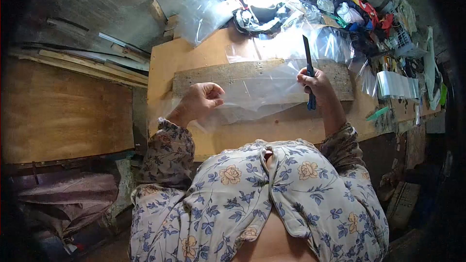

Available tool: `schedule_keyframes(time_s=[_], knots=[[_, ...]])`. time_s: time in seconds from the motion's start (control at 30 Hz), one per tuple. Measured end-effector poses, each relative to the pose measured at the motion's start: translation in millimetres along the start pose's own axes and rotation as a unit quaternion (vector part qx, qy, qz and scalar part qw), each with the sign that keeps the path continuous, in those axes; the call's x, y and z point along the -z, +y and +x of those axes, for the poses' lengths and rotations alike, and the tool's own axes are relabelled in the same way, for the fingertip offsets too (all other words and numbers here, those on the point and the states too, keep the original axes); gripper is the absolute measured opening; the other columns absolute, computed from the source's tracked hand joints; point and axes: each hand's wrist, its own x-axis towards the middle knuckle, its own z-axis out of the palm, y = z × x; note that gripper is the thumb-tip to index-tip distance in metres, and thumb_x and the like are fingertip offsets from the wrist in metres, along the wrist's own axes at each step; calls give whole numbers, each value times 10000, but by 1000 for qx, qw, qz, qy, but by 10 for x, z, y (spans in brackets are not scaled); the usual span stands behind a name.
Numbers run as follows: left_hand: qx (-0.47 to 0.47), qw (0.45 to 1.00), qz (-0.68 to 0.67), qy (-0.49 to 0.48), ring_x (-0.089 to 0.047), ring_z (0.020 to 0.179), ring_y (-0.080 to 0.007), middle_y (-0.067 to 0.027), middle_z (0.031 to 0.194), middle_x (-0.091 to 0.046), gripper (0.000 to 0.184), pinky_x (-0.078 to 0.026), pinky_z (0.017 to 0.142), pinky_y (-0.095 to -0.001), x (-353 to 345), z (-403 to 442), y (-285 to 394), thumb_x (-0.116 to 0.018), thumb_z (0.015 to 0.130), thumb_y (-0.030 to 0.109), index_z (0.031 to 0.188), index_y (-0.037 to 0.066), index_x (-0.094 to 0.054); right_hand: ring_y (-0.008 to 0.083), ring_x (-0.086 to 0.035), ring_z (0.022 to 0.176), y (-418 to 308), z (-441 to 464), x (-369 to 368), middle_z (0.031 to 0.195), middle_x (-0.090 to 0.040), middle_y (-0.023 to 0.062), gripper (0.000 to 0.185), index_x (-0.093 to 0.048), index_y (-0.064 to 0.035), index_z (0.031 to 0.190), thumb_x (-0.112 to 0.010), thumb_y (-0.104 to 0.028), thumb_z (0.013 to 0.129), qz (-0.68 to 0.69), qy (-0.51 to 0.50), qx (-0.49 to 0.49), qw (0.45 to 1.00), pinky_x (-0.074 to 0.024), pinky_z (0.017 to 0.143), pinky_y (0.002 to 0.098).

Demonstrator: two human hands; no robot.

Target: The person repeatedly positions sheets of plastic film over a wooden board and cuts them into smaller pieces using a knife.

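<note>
The film (257, 87) is spread over the board (337, 81), which lies on the table (165, 60). The film extends between the two hands.

Right hand (314, 81): fingers wrapped around the knife (308, 57). The blade is extended and points away from the body, raised clear of the film. Whether the fingertips also catch the film edge cannot be determined.

Left hand (209, 98): fingers curled, thumb near the index finger, with only a small gap. It is positioned at the left part of the film; whether it pinches the film cannot be determined.

Status: the film is laid out and the knife is in hand. No cut line is discernible in the film; glare limits inspection. By judgement, work on this sheet is unfinished. Cut sheets (399, 86), or what appear to be such, lie at the right.
</note>
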Motion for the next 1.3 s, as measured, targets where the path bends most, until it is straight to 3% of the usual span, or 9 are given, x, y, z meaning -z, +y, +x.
schedule_keyframes(time_s=[0.3,0.4,0.47,0.5,0.6,0.7,0.77,0.87,1.3], knots=[[50,997,-49,-39,-505,637,-61,-4,690,-567,89,-430,587,-207,15,3,-57,-561,833,79,787,8,-591,32,-421,514,116,10,-9,663,-537,-20,75,-574,-84,765,-608,-149,781,17,-6,-25,1000,-317,435,170],[8,999,42,-27,-506,604,-98,-20,660,-558,149,-426,576,-237,16,-23,-38,-545,848,131,767,10,-574,32,-432,534,140,10,-8,668,-539,-22,75,-574,-92,769,-606,-158,783,12,-22,-29,999,-332,451,175],[-115,978,170,38,-496,572,-148,-40,614,-525,218,-417,560,-270,-9,-28,-55,-539,855,196,745,8,-547,34,-437,545,152,4,-26,670,-540,-23,75,-574,-95,772,-605,-162,785,3,-15,-46,999,-339,461,178],[-115,978,170,38,-496,572,-148,-40,614,-525,218,-417,560,-270,-31,-15,-89,-539,855,196,745,8,-547,36,-443,556,157,2,-34,672,-542,-24,76,-574,-97,774,-604,-167,786,-5,-7,-63,998,-347,471,182],[-183,927,297,139,-481,538,-199,-62,584,-490,270,-414,540,-296,-91,-9,-174,-533,856,251,737,8,-531,39,-454,577,228,5,-37,677,-544,-28,77,-575,-102,779,-602,-173,789,-10,1,-51,999,-358,486,183],[-161,951,243,102,-477,535,-137,-20,598,-516,225,-409,515,-274,-93,-12,-168,-572,835,204,717,17,-531,49,-466,582,260,10,-7,683,-551,-25,73,-580,-104,786,-603,-174,787,3,-9,-70,998,-370,500,190],[-59,992,111,6,-477,567,-72,25,643,-544,164,-413,511,-243,-71,17,-228,-616,806,143,721,19,-549,49,-468,584,301,12,7,687,-556,-23,74,-581,-104,786,-604,-175,787,9,-9,-71,997,-373,505,192],[-1,998,-29,-55,-475,625,-35,42,692,-551,101,-418,542,-206,-60,55,-304,-634,786,87,751,11,-578,48,-470,583,376,14,16,694,-563,-17,75,-582,-103,785,-604,-176,788,5,-1,-70,998,-376,510,196],[45,995,26,-82,-473,628,-43,18,694,-564,147,-412,574,-198,-46,225,-370,-551,843,110,776,-12,-598,41,-454,576,631,23,-24,684,-560,-26,55,-587,-105,767,-598,-157,781,-2,23,-79,997,-352,497,186]])
